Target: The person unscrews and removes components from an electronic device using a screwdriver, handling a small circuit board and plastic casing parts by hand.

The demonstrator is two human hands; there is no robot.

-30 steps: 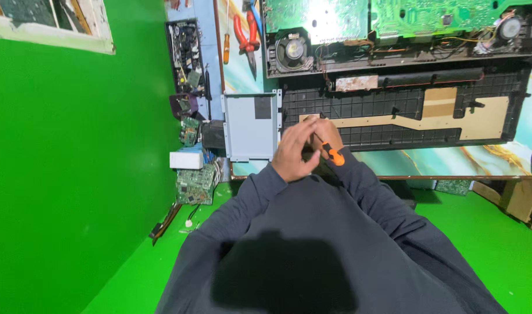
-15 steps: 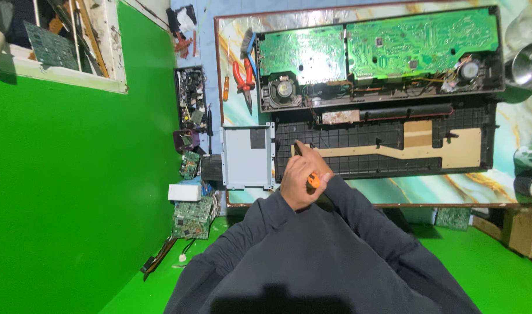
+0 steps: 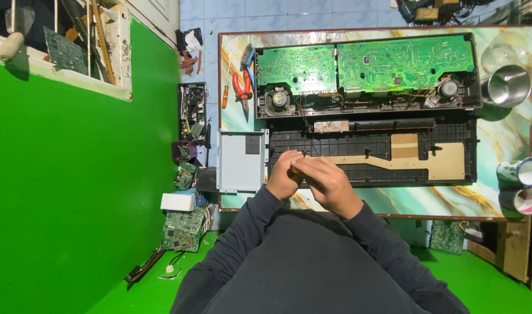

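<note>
Gone from sight since half a second ago: the orange-handled tool seen between the hands. Now pressed together at the near edge of the opened black electronic casing (image 3: pixel 370 154), over its ribbed lower half. Left hand (image 3: pixel 284 175) curled, fingertips on the black plastic; right hand (image 3: pixel 330 185) laid partly over it, fingers bent inward. Whether either grips anything: cannot tell, palms hidden. Just left of the left hand, touching the casing's end, a pale grey metal plate (image 3: pixel 241 161). Just beyond the fingers, a tan cardboard-coloured panel (image 3: pixel 405 158) running rightward along the casing. Farther ahead, two green circuit boards (image 3: pixel 364 65) side by side, a round speaker (image 3: pixel 277 99) below the left one. Ahead and left, red-handled pliers (image 3: pixel 241 88) and an orange-handled screwdriver (image 3: pixel 225 93) on the marbled tabletop (image 3: pixel 452 197). Well off to the right, a shiny metal cup (image 3: pixel 508 85) and rolls of tape (image 3: pixel 524 186). Down left, on the green floor, loose circuit boards (image 3: pixel 183 229).
</note>
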